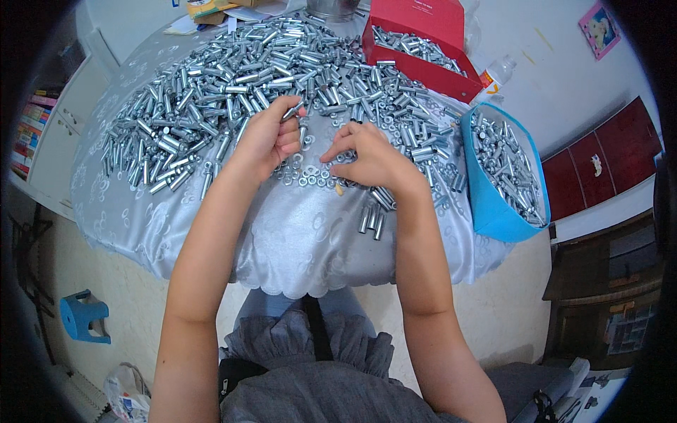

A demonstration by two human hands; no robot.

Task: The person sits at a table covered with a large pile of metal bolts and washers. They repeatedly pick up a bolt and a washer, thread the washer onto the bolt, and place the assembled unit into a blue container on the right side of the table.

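Observation:
My left hand (264,144) is closed, with a silvery metal anchor bolt (292,111) pinched between thumb and forefinger; its other fingers are curled in. To its right, my right hand (375,158) is held low over the table with the thumb and fingers apart, and nothing shows in its grasp. Small round washers (310,178) lie scattered on the cloth between and below both hands. Beyond them spreads a big heap of anchor bolts and metal sleeves (211,84). A few short sleeves (371,220) lie beside my right wrist.
A pale satin tablecloth (303,236) covers the round table. At the back right is an open red box (451,83) of metal parts. A light-blue fabric bin (497,215) full of bolts stands at the right edge, near a clear plastic bottle (499,72). A blue stool (79,316) is on the floor.

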